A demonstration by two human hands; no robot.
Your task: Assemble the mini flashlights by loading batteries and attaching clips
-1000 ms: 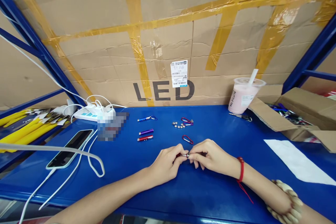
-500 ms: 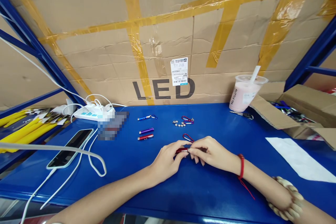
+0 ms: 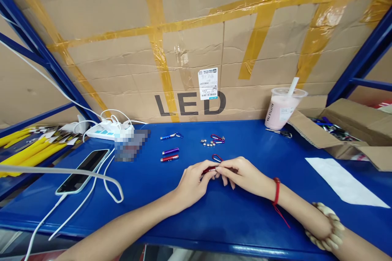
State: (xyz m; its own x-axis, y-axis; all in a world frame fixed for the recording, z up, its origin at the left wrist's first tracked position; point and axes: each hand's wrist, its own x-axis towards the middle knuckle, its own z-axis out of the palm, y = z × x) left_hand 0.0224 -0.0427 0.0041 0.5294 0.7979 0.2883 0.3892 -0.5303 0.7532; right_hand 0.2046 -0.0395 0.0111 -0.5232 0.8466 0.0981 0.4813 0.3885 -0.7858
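Note:
My left hand and my right hand meet over the blue table, both pinching a small red flashlight between their fingertips. A red carabiner clip lies just behind the hands. Further back sit several button batteries beside another carabiner. To the left lie a red flashlight, a purple flashlight and a blue flashlight with a clip.
A pink drink cup with a straw stands at the back right, next to an open cardboard box. White paper lies right. A phone, white cables and a power strip sit left. A taped cardboard wall stands behind.
Both hands shifted slightly away from me, toward the red carabiner, still working the red flashlight; the silver part seen between the fingers earlier is now hidden.

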